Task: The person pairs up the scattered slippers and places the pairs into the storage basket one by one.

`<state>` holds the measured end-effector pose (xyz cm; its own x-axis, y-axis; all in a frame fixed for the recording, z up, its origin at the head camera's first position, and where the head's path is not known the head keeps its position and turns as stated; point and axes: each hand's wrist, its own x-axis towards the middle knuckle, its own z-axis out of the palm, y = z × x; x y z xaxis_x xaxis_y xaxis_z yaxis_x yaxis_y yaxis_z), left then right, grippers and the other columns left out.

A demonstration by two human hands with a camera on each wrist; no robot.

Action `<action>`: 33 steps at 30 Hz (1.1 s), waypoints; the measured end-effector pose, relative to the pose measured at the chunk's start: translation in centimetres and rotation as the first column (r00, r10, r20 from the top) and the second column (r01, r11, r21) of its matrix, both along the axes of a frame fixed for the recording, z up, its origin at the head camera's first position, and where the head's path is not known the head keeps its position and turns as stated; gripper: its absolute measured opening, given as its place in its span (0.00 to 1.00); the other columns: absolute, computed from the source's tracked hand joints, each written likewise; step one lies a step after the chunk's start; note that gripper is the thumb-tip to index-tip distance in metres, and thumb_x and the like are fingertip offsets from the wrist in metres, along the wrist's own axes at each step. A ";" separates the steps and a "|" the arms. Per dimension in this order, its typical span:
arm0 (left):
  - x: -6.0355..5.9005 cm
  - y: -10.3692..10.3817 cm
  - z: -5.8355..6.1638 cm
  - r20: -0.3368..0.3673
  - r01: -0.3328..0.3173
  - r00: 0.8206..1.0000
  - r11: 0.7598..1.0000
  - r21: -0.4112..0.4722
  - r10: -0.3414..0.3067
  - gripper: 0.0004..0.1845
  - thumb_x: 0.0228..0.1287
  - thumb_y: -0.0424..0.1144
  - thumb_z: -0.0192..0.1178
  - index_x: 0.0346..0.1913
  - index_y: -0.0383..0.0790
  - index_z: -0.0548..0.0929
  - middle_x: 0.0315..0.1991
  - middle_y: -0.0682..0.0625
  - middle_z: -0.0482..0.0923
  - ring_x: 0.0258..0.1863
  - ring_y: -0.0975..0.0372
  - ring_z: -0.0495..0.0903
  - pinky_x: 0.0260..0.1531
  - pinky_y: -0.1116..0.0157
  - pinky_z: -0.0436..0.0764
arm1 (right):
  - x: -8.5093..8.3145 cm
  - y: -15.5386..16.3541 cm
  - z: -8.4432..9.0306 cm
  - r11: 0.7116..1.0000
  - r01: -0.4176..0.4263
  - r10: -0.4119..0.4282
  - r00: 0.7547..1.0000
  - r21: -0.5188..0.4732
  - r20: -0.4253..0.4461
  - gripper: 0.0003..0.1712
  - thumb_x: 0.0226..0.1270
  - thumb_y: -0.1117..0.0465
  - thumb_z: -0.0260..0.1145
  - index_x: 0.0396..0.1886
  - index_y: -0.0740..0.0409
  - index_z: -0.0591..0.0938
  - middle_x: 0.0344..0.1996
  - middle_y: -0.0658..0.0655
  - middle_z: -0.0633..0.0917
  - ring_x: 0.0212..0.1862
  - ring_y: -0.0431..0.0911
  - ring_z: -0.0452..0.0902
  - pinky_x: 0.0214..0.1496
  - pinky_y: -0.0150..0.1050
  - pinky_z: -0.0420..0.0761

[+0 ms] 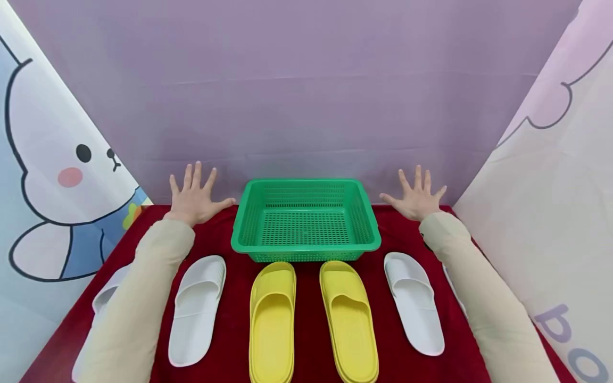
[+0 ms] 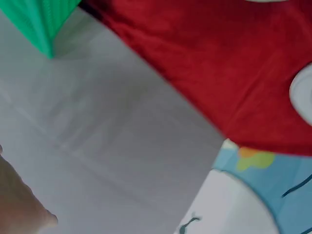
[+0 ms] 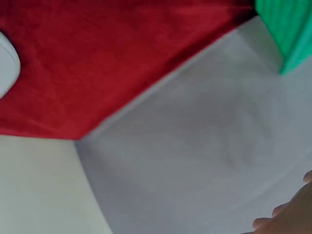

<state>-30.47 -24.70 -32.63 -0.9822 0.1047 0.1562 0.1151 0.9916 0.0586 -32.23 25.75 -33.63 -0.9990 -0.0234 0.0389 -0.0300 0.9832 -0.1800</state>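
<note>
In the head view my left hand (image 1: 193, 199) is held out to the left of a green plastic basket (image 1: 306, 248), fingers spread and straight, holding nothing. On the basket's other side my right hand (image 1: 416, 199) has its fingers spread too, with nothing in it. Nothing lies inside the basket. Two yellow slippers (image 1: 273, 340) (image 1: 354, 340) lie side by side in front of it. Outside them are a white slipper on the left (image 1: 193, 324) and one on the right (image 1: 421, 324). Each wrist view catches only part of its hand at a lower corner.
A red cloth (image 1: 306, 319) covers the table. Another white slipper (image 1: 102, 298) lies at the far left, partly behind my left sleeve; a white edge (image 1: 454, 290) shows beside the right sleeve. A lilac backdrop (image 1: 306, 106) stands behind, with printed cloth walls on both sides.
</note>
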 end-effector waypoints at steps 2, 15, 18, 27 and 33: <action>0.4 -0.1 0.7 -0.037 0.048 0.998 0.998 -0.028 -0.049 0.50 0.55 0.72 0.40 0.73 0.47 0.41 0.72 0.37 0.28 0.70 0.44 0.26 0.61 0.37 0.24 | 0.4 0.0 0.7 0.999 -0.033 0.033 0.999 0.005 -0.018 0.55 0.54 0.22 0.38 0.73 0.46 0.35 0.69 0.64 0.25 0.69 0.64 0.17 0.55 0.76 0.25; 6.6 2.6 4.2 -0.159 0.486 0.846 0.859 -0.161 -0.509 0.40 0.56 0.55 0.59 0.69 0.43 0.59 0.72 0.41 0.46 0.72 0.49 0.42 0.67 0.45 0.46 | 7.0 -2.8 3.0 0.878 -0.469 0.477 0.840 0.094 -0.258 0.45 0.59 0.40 0.59 0.71 0.55 0.56 0.70 0.62 0.52 0.70 0.59 0.44 0.67 0.61 0.52; 8.1 3.5 4.0 -0.218 0.607 0.751 0.782 -0.144 -0.623 0.40 0.50 0.47 0.67 0.66 0.40 0.65 0.70 0.40 0.53 0.70 0.47 0.49 0.65 0.45 0.54 | 8.6 -3.3 2.9 0.810 -0.586 0.564 0.761 0.034 -0.321 0.41 0.57 0.48 0.65 0.67 0.60 0.63 0.66 0.62 0.61 0.67 0.57 0.55 0.63 0.56 0.64; 11.0 5.2 0.9 -0.328 0.793 0.461 0.549 -0.263 -0.824 0.33 0.37 0.38 0.74 0.53 0.40 0.77 0.57 0.42 0.72 0.60 0.49 0.67 0.55 0.51 0.71 | 11.0 -4.4 0.5 0.729 -0.684 0.667 0.704 0.018 -0.244 0.35 0.55 0.50 0.67 0.61 0.59 0.71 0.58 0.55 0.73 0.59 0.48 0.68 0.56 0.45 0.74; 11.2 5.9 -2.5 -0.329 0.850 0.315 0.419 -0.319 -0.890 0.17 0.54 0.35 0.59 0.50 0.41 0.79 0.48 0.50 0.79 0.51 0.58 0.76 0.50 0.62 0.77 | 11.2 -4.7 -1.7 0.713 -0.701 0.691 0.700 0.014 -0.179 0.26 0.58 0.50 0.65 0.55 0.55 0.76 0.51 0.52 0.78 0.55 0.47 0.72 0.54 0.43 0.76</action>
<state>-19.30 -18.85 -35.18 -0.1548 0.8899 0.4290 0.9041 0.3027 -0.3017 -21.01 21.07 -35.28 -0.6774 -0.7028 0.2172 -0.7349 0.6596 -0.1576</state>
